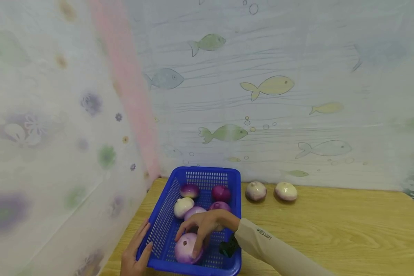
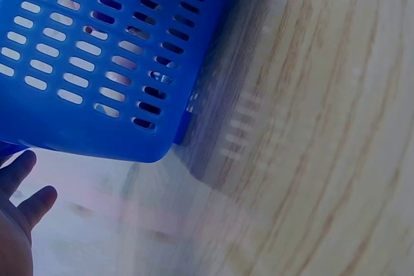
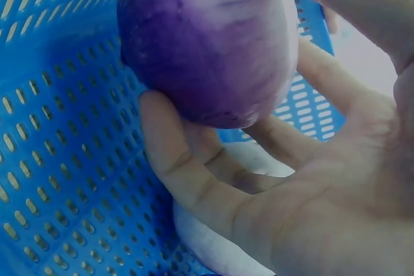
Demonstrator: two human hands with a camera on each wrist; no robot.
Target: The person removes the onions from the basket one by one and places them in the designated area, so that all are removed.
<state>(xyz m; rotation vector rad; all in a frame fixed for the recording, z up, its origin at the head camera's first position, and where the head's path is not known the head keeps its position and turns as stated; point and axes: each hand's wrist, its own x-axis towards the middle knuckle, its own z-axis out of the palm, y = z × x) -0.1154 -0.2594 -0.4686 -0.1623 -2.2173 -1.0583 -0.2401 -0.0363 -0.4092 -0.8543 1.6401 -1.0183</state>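
My right hand (image 1: 207,224) reaches into a blue plastic basket (image 1: 237,214) and grips a purple-and-white onion (image 1: 186,251) near its front end. The right wrist view shows the fingers (image 3: 194,179) curled round this onion (image 3: 213,43). At the basket's near left side, my left hand (image 1: 134,253) touches the rim with its fingers fairly straight. Only part of this hand (image 2: 16,218) shows in the left wrist view. Farther back in the basket lie a white onion (image 1: 183,208), two dark purple onions (image 1: 189,190) (image 1: 221,194) and other purple ones, partly hidden by my right hand.
Right of the basket, two pale onions (image 1: 256,191) (image 1: 286,191) sit at the back of the wooden table (image 1: 331,230). A curtain with printed fish (image 1: 267,85) hangs behind the table, and a flowered sheet (image 1: 55,153) hangs on the left.
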